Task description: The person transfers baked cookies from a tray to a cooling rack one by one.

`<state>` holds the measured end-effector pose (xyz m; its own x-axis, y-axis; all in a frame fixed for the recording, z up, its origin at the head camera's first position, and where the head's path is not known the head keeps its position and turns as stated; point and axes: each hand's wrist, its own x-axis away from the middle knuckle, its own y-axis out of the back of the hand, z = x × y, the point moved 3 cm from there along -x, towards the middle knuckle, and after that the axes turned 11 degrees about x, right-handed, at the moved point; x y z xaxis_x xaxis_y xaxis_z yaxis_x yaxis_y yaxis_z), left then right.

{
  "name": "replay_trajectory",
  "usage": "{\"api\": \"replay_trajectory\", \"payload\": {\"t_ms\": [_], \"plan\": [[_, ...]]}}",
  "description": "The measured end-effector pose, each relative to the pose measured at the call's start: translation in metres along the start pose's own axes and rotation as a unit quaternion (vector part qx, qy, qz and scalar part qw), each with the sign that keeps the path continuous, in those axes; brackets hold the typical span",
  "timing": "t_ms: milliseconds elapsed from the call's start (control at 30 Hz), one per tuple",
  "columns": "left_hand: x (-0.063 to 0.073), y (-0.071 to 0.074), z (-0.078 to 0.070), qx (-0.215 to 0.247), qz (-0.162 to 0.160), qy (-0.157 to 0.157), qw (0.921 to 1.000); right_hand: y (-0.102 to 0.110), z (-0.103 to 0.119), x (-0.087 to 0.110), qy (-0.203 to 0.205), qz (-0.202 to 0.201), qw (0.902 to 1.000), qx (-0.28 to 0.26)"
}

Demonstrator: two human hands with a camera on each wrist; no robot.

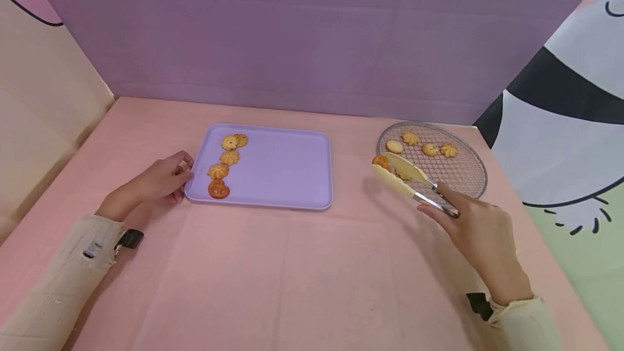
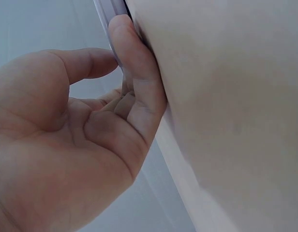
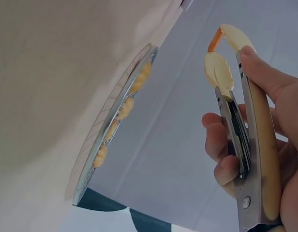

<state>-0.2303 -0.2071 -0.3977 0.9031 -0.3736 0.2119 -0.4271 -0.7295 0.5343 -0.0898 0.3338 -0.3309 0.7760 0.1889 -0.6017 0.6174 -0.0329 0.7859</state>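
Note:
In the head view, my right hand [image 1: 482,232] holds a pair of tongs [image 1: 414,194] with cream scalloped tips. Pinched between those tips is a brown pretzel [image 3: 215,39], raised off the round wire rack [image 1: 468,177]. Several cookies lie on the rack, among them a round plain one [image 1: 394,147] and a swirled one [image 1: 449,149]. At the lavender tray's [image 1: 283,172] left edge, my left hand [image 1: 158,177] grips the rim with thumb and curled fingers. Along that side of the tray, several cookies [image 1: 229,157] form a column, with another pretzel [image 1: 218,189] at the near end.
Pink cloth [image 1: 292,275] covers the table. A purple backdrop [image 1: 312,42] rises behind the tray and rack. On the right stands a panel with a black-and-white drawing [image 1: 560,140]. A strip of cloth separates tray from rack.

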Motion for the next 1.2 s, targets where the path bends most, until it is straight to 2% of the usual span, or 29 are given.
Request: {"api": "replay_trajectory", "payload": {"t_ms": [400, 700, 933, 1200], "plan": [[0.001, 0.001, 0.002, -0.002, -0.002, -0.010, 0.9999, -0.004, -0.032, 0.005, -0.035, 0.014, 0.9987, 0.033], [0.001, 0.001, 0.001, -0.001, -0.001, -0.010, 1.0000, -0.008, -0.052, 0.011, -0.082, 0.088, 0.9918, 0.044], [0.000, 0.001, 0.002, -0.004, 0.000, -0.010, 0.9999, -0.010, -0.062, 0.015, -0.082, 0.087, 0.9914, 0.053], [0.000, 0.000, 0.002, -0.004, 0.002, -0.012, 0.9999, -0.011, -0.072, 0.018, -0.116, 0.137, 0.9825, 0.051]]}}
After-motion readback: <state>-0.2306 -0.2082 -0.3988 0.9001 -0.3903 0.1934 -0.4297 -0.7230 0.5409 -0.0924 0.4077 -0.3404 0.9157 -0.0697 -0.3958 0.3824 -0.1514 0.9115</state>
